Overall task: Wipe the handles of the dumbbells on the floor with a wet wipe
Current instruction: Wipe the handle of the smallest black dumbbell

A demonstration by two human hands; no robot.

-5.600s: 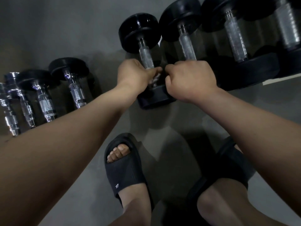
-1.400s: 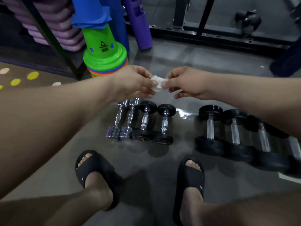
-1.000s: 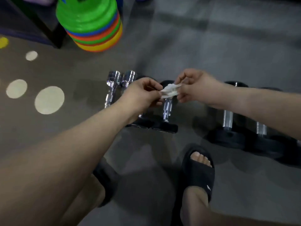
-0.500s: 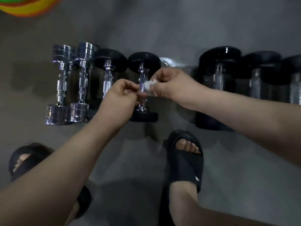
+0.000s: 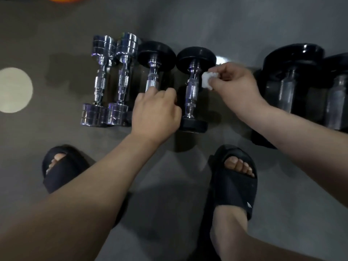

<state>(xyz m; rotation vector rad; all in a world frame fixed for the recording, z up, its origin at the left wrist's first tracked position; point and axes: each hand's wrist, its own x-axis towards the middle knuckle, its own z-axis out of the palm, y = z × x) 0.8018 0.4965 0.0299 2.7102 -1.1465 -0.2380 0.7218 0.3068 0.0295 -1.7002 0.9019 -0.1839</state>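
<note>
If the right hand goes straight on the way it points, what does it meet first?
Most likely the metal handle of the small black dumbbell, just beyond the wet wipe that the right hand pinches, though depth is unclear.

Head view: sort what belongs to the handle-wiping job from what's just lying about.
Job: white crumpled wet wipe, pinched by right hand; left hand; small black-ended chrome-handled dumbbell beside the wipe; its black twin; two all-chrome dumbbells; big black dumbbells.
Not the job: pale round floor spot; black slide sandals.
</note>
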